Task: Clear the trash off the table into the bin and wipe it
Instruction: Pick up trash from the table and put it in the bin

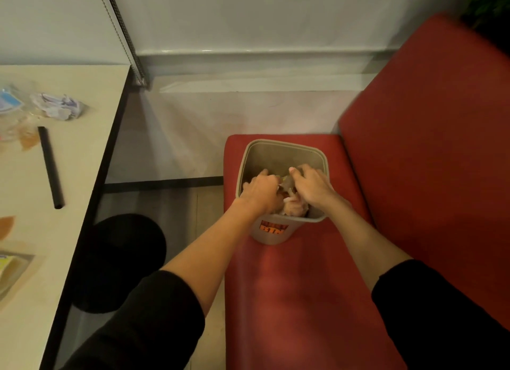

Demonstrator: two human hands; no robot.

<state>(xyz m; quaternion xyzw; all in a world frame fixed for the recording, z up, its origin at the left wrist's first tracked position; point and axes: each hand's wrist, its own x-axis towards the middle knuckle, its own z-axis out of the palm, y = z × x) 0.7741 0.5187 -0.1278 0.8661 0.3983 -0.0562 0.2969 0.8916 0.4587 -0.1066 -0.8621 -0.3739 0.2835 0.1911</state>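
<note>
Hands in the bin [278,154].
Fingers of left hand [260,191] and right hand [313,187] curl round crumpled trash [294,208], near the bench [289,286] far edge.

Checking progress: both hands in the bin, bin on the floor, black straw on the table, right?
Head view: the bin stands on the red bench seat, not the floor. Left hand and right hand in it, black straw on the table: correct.
</note>
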